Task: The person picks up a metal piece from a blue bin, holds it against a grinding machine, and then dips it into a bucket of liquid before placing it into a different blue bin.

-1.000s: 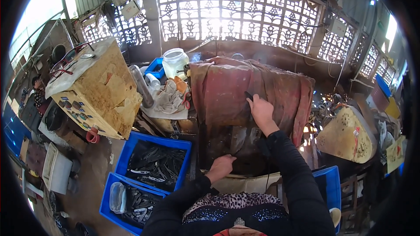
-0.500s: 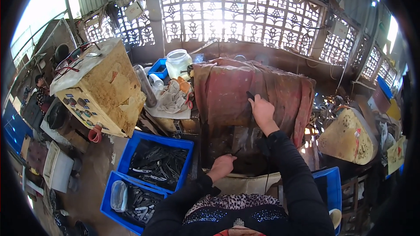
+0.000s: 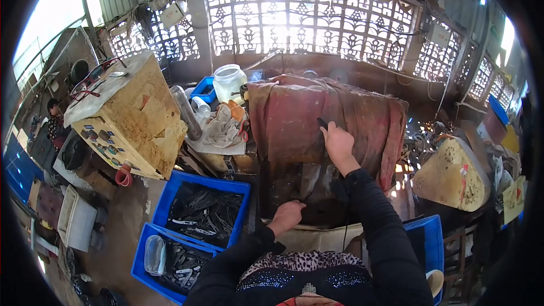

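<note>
In front of me stands a machine draped with a stained reddish-brown cloth (image 3: 294, 107). My right hand (image 3: 339, 143) is raised before the cloth, its fingers closed around a short dark bar-like piece (image 3: 322, 122) whose end pokes out past the thumb. Lower and to the left, my left hand (image 3: 287, 217) is closed at the dark opening below the cloth; a thin dark tip seems to show by its fingertips, but what it pinches is too small to name. Between the hands, pale, wet-looking streaks (image 3: 310, 178) mark the machine's dark front.
Two blue bins (image 3: 247, 195) of dark metal strips stand at left, one also holding a clear plastic container (image 3: 154, 254). A yellowed control box (image 3: 141, 113) with knobs rises beyond them. Near the cloth are a white jar (image 3: 229, 82) and rags (image 3: 224, 127). Another blue bin (image 3: 433, 238) is at right.
My two hands stay nearly in place, the right one shifting very slightly left. The dark tip by my left fingers shows less than before.
</note>
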Motion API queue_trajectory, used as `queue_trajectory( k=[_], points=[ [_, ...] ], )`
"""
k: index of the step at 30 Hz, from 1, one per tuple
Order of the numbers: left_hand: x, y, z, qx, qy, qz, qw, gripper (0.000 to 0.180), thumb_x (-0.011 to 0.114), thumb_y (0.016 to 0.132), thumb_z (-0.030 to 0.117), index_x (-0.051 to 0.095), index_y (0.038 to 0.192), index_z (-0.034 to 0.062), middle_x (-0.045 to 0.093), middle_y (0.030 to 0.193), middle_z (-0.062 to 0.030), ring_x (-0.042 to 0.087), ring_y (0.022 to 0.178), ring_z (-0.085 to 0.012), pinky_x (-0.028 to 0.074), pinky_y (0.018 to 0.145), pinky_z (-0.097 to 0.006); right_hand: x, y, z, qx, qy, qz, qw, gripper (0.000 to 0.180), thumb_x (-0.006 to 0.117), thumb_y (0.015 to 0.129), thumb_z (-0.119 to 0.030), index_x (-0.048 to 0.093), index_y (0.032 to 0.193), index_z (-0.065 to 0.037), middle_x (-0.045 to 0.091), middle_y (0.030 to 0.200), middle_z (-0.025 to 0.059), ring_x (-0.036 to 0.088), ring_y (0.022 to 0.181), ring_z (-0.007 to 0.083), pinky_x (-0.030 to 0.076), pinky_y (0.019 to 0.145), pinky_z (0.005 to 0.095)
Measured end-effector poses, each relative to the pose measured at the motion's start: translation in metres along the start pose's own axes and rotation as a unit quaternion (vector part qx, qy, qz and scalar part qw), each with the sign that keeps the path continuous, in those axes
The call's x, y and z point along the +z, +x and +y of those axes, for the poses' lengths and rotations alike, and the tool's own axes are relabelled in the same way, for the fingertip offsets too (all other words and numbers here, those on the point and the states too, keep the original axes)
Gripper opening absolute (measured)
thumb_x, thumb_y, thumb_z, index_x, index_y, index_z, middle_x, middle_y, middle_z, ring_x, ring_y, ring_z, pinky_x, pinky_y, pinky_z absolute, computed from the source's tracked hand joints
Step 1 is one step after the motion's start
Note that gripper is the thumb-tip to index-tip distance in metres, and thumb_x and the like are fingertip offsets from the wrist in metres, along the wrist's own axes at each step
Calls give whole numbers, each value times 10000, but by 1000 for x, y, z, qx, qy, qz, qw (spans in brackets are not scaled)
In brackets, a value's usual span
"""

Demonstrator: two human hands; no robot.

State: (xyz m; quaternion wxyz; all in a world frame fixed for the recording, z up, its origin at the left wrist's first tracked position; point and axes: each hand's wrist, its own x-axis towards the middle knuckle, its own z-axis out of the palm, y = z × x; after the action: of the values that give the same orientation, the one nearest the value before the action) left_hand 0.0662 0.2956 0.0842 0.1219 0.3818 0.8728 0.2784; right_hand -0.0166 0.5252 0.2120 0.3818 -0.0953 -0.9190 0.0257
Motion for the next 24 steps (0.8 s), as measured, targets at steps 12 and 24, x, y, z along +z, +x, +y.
queue_trajectory(
  k=[12, 24],
  points=[
    [-3, 0, 4, -10, 5, -15, 1000, 382, 519, 775, 37, 699, 1112, 64, 652, 1089, -159, 623, 1034, -341, 497, 911, -402, 3, 2, 2, 3, -1, -3, 1000, 296, 644, 896, -346, 537, 831, -78, 629, 662, 142, 638, 594, 346, 508, 532, 452],
    [2, 3, -9, 25, -77, 128, 988, 363, 529, 798, 14, 703, 1102, 109, 674, 1027, -138, 642, 953, -336, 523, 817, -421, -35, -17, 4, 10, 41, -57, 997, 291, 623, 902, -347, 553, 883, -65, 652, 713, 187, 648, 673, 388, 511, 588, 485]
  ],
)
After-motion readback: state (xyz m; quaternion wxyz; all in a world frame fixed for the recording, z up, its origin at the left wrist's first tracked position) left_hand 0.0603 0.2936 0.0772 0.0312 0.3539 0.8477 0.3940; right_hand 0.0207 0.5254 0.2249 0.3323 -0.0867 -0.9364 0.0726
